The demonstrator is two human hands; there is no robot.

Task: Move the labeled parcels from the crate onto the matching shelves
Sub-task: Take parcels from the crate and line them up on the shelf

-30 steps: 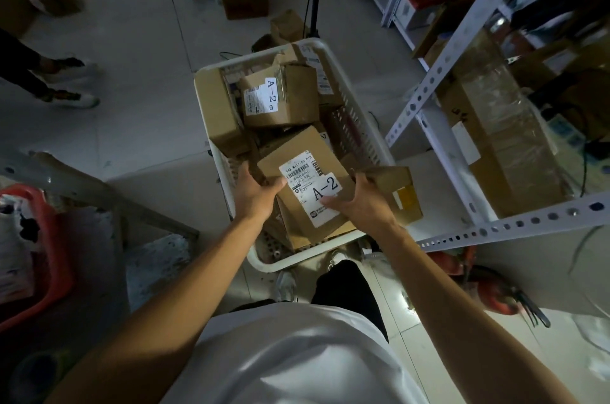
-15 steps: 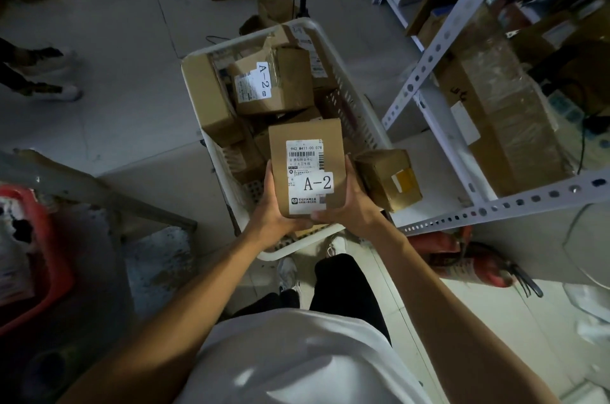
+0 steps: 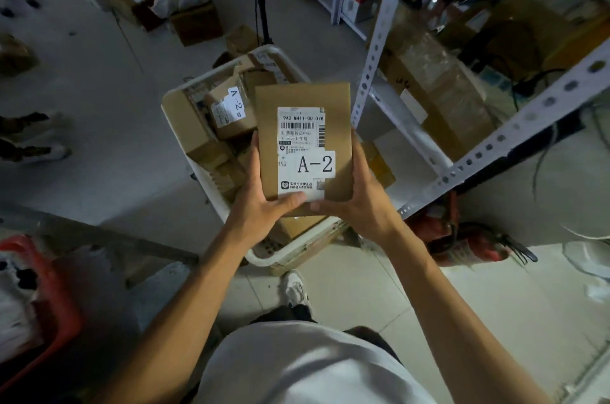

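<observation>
**A-2 parcel in hand, above crate**

A-2 parcel [image 3: 303,149]: flat cardboard box held above the white crate [image 3: 211,179]; looks stiff and light, smooth faces probably slippery; left hand [image 3: 260,202] and right hand [image 3: 359,202] clamp its long sides, thumbs on the label end; best held by the edges; metal shelving [image 3: 379,50] just right

Bare forearms, plain white short-sleeved cotton t-shirt [image 3: 297,367], dark black trousers [image 3: 290,312], white lace-up sneaker with grey trim [image 3: 294,288]
</observation>
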